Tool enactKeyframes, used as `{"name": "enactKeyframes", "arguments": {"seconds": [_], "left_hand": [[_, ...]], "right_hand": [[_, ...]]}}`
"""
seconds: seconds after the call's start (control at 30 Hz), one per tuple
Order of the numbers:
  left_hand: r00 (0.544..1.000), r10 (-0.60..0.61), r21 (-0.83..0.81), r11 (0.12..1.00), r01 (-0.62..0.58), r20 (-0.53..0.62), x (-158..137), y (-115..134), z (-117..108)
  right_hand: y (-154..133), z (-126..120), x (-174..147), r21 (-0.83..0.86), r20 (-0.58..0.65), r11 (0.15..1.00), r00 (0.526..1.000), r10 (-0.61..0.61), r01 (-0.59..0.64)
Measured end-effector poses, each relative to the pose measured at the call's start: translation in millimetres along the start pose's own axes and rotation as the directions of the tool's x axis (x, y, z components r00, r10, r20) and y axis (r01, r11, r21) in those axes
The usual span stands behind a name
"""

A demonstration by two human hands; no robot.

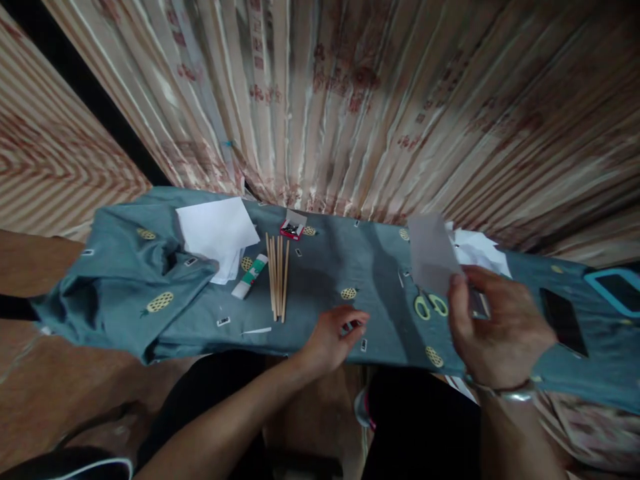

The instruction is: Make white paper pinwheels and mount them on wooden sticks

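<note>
My right hand (500, 327) is raised over the right part of the cloth, thumb and fingers pinching a rectangular piece of paper (433, 253) by its lower right corner. Below the paper lie scissors (431, 305) with yellow-green handles, their blades partly covered by it. Near the front edge of the cloth, my left hand (330, 340) is loosely curled, thumb close to the fingers, with nothing seen in it. To its upper left are several thin wooden sticks (278, 277), a glue stick (251, 275) and a small red open box (293, 225) of dark bits.
White paper sheets (217, 230) lie at the left, and more paper pieces (480, 250) at the back right. A dark phone (564, 321) and a blue-framed device (617, 290) are at the right. A patterned curtain (320, 100) hangs behind the green-grey cloth (320, 267).
</note>
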State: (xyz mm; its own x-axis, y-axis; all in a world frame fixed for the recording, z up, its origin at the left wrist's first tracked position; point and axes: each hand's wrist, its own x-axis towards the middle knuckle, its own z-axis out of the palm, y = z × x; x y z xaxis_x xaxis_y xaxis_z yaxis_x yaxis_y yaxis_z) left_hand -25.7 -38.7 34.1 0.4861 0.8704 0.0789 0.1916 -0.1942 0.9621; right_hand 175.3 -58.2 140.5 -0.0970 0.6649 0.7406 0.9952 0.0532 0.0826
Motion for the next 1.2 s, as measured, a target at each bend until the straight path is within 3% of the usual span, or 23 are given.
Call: {"name": "enactKeyframes", "arguments": {"seconds": [0.1,0.17,0.23,0.3,0.4,0.5,0.7,0.9,1.03,1.2], "left_hand": [[0.979,0.100,0.182,0.981,-0.067,-0.178,4.0,-0.2,-17.0],[0.947,0.219,0.374,0.919,-0.120,-0.235,3.4,-0.5,-25.5],[0.937,0.329,0.525,0.821,-0.224,-0.114,0.4,-1.6,-29.3],[0.931,0.361,0.597,0.738,-0.316,0.047,-3.1,-4.0,-29.1],[0.931,0.307,0.616,0.700,-0.361,0.197,-5.5,-10.6,-27.6],[0.941,0.266,0.619,0.710,-0.337,0.207,-3.4,-19.8,-30.4],[0.934,0.318,0.602,0.719,-0.349,0.162,1.7,-29.1,-37.9],[0.970,0.232,0.565,0.792,-0.230,0.070,0.6,-29.5,-38.7],[0.987,0.161,0.535,0.835,-0.126,-0.019,0.3,-33.8,-40.6],[0.983,0.182,0.562,0.817,-0.132,-0.034,3.1,-32.7,-41.9]], "right_hand": [[-27.5,11.9,-20.8,0.119,0.167,0.982,0.972,-0.168,0.149],[-48.5,23.8,-35.9,0.196,0.355,0.964,0.903,-0.242,0.182],[-65.4,33.4,-49.7,0.269,0.455,0.950,0.848,-0.273,0.161],[-75.2,38.7,-60.3,0.346,0.507,0.931,0.811,-0.292,0.119],[-75.0,41.2,-68.7,0.475,0.503,0.878,0.801,-0.324,0.057],[-60.5,43.6,-70.9,0.604,0.466,0.796,0.819,-0.333,-0.020],[-21.2,59.2,-77.4,0.648,0.556,0.703,0.813,-0.175,-0.292],[-15.4,72.7,-85.0,0.573,0.679,0.578,0.731,0.063,-0.582],[-21.8,81.3,-84.2,0.535,0.672,0.559,0.720,0.172,-0.633],[-25.7,92.1,-83.1,0.480,0.612,0.622,0.744,0.268,-0.618]]}}
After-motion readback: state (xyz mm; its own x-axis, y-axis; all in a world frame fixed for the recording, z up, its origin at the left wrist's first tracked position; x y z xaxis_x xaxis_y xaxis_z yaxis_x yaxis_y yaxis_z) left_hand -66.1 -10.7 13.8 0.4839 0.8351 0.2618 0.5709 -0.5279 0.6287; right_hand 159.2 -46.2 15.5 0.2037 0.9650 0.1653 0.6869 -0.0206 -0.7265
